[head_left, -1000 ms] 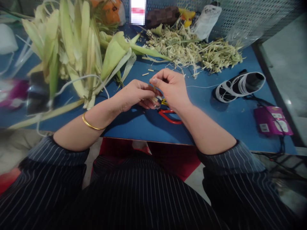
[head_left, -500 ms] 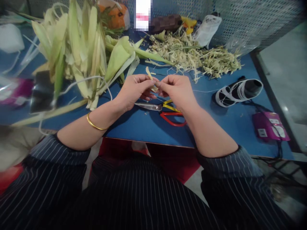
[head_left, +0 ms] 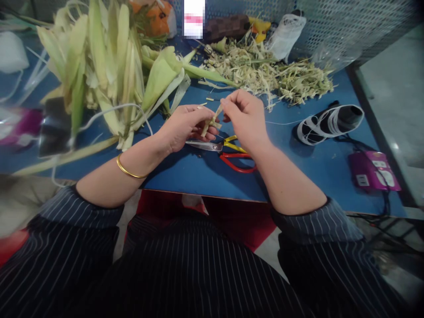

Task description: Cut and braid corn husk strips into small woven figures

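Note:
In the head view, my left hand (head_left: pixel 192 124) is closed on a small piece of folded corn husk strips (head_left: pixel 209 126) at the middle of the blue table. My right hand (head_left: pixel 243 112) pinches the upper end of one strip and stands just to the right of the piece. Below both hands lies a pair of scissors (head_left: pixel 215 146) with one yellow and one red handle, its blades pointing left. A thin thread runs from behind my right hand to a black cone wound with white thread (head_left: pixel 331 123).
Corn husks (head_left: pixel 109 66) are heaped at the left. Shredded husk scraps (head_left: pixel 255 70) lie behind my hands. On the right sits a purple power socket (head_left: pixel 374 171) with black cables. A wrapped white spool (head_left: pixel 287 35) stands at the back, and a white cord (head_left: pixel 112 108) crosses the husks.
My right hand has moved up and away from my left, drawing a husk strip upward. The folded piece now shows more clearly in my left hand. The view has shifted slightly.

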Demonstrator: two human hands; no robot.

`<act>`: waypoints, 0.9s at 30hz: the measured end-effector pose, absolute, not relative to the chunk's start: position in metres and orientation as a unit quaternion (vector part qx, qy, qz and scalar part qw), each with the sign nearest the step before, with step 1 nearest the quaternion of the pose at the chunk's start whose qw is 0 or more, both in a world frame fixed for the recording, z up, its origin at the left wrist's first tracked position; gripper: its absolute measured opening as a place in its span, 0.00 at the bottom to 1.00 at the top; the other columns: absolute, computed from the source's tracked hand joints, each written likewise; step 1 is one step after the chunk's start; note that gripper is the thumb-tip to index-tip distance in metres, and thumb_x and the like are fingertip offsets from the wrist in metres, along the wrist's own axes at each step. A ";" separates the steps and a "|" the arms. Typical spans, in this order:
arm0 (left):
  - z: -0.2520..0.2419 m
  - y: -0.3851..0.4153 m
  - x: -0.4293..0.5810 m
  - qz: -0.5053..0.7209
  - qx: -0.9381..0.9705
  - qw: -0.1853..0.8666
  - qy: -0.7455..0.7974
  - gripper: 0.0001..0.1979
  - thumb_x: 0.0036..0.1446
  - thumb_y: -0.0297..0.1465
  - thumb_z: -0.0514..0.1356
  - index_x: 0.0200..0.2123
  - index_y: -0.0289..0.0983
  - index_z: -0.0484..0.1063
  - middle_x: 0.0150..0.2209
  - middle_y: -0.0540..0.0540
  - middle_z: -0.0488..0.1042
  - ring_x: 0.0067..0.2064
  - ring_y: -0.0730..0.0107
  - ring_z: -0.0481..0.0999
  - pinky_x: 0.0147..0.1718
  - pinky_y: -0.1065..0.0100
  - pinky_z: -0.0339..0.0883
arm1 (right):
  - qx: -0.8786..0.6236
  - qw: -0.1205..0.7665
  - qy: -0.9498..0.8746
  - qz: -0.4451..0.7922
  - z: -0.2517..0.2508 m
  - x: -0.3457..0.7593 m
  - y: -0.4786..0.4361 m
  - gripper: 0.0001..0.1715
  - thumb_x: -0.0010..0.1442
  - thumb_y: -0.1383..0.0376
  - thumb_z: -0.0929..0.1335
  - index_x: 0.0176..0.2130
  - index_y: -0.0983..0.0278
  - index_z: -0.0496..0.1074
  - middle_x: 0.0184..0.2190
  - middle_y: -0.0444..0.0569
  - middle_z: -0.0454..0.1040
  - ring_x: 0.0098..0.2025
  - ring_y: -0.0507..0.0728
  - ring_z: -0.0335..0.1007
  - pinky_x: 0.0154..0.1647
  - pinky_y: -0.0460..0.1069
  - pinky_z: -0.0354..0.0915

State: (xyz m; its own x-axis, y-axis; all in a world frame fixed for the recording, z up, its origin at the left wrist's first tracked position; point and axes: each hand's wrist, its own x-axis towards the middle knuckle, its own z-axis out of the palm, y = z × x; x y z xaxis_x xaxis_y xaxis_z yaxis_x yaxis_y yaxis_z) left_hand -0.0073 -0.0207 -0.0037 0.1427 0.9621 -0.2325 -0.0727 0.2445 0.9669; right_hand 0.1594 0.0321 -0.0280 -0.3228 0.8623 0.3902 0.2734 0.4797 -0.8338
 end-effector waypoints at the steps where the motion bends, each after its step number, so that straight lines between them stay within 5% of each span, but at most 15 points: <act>1: -0.005 -0.020 -0.008 0.423 0.442 0.617 0.495 0.09 0.54 0.34 0.63 0.32 0.32 0.76 0.26 0.43 0.79 0.25 0.71 0.78 0.29 0.69 0.75 | -0.385 0.437 -0.731 0.354 -0.027 0.159 0.031 0.18 0.64 0.52 0.68 0.29 0.61 0.69 0.23 0.43 0.65 0.29 0.51 0.65 0.32 0.50 0.67; 20: -0.006 -0.024 -0.005 0.403 0.444 0.633 0.489 0.07 0.54 0.32 0.68 0.33 0.33 0.77 0.25 0.46 0.79 0.24 0.73 0.78 0.28 0.72 0.74 | -0.428 0.485 -0.711 0.278 -0.037 0.154 0.029 0.17 0.64 0.53 0.68 0.29 0.61 0.70 0.23 0.42 0.68 0.30 0.52 0.69 0.36 0.51 0.67; 27: -0.006 -0.017 -0.013 0.506 0.414 0.605 0.454 0.13 0.54 0.34 0.68 0.42 0.35 0.77 0.39 0.44 0.82 0.39 0.70 0.82 0.37 0.72 0.75 | -0.443 0.527 -0.692 0.217 -0.017 0.165 0.026 0.24 0.67 0.46 0.61 0.34 0.60 0.72 0.29 0.45 0.73 0.34 0.55 0.71 0.37 0.52 0.67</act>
State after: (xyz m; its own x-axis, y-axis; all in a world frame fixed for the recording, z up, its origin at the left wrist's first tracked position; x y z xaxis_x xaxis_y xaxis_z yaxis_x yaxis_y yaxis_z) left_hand -0.0133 -0.0166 -0.0056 0.0745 0.9887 -0.1303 -0.2356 0.1445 0.9611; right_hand 0.1649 0.0264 -0.0170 -0.0522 0.8423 0.5365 0.3842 0.5128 -0.7677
